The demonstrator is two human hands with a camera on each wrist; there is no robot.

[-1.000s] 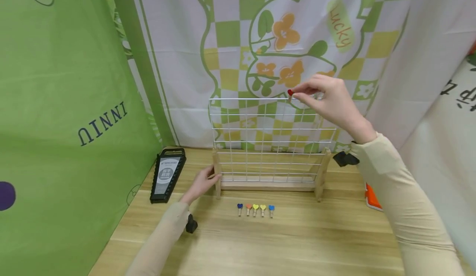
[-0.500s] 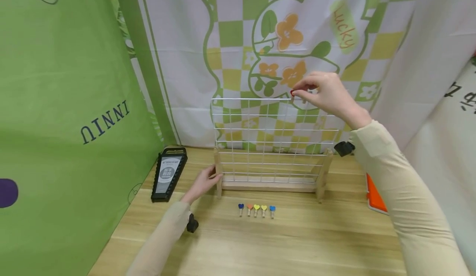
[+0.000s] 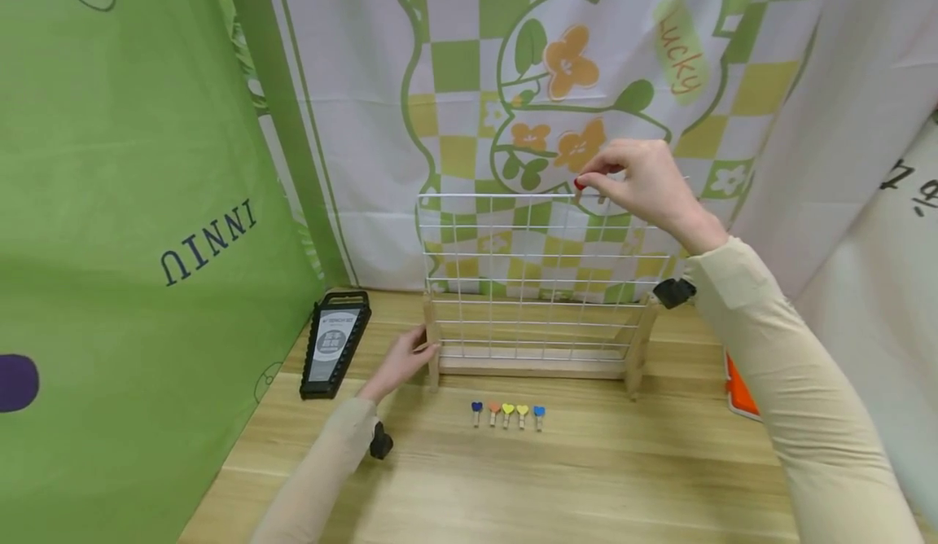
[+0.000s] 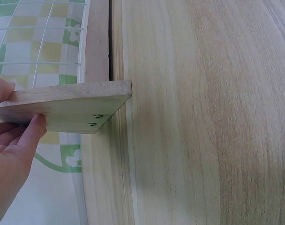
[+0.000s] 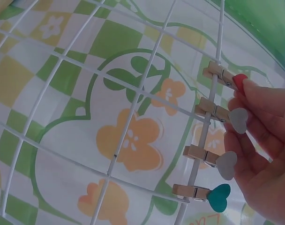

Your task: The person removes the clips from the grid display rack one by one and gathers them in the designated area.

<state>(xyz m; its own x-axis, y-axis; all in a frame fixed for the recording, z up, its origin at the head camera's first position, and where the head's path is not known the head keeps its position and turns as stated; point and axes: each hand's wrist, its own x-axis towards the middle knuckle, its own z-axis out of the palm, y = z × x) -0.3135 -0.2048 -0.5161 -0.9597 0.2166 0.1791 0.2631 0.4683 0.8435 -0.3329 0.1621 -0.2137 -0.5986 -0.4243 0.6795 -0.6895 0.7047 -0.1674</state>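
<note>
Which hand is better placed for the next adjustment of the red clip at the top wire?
Probably the right hand: it pinches the red clip at the top wire, while the left hand grips the wooden upright lower down.

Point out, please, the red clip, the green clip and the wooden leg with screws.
Red clip (image 5: 225, 78): right wrist view, its wooden body.
Green clip (image 5: 218, 198): right wrist view, its heart.
Wooden leg (image 4: 70, 111): left wrist view, its flat side.
</note>
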